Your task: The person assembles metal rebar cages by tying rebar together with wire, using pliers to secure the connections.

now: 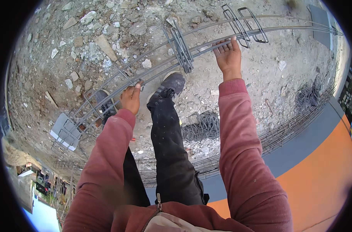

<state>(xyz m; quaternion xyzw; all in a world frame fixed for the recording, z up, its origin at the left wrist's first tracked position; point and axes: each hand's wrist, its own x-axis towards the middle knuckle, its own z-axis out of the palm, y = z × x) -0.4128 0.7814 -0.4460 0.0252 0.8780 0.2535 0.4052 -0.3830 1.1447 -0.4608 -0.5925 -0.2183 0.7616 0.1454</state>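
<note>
In the head view, long grey steel rods (205, 46) are seen laid across the scene, from lower left to upper right, above grey, rubble-strewn ground (125, 23). The left hand (130, 99) is curled around the near rods, with its thumb extended upward. The right hand (227, 58) is placed palm up against the same rods farther right; whether its fingers are fully closed cannot be told.

Between the hands, a tight bundle of grey rectangular wire stirrups (182, 50) is hung on the rods; two separate dark rectangular stirrups (257, 24) are noted just beyond the right hand. A pale grey flat-faced block (61, 128) is positioned at the left end, a darker grey slab (320, 36) at the right.

The dark left shoe (106, 102) is crossed by the rods; the dark right shoe (173, 84) is set just beside them. Nearer the body, a tangled grey wire heap (203, 127) is observed, backed by an orange-and-grey wall (318, 170).
</note>
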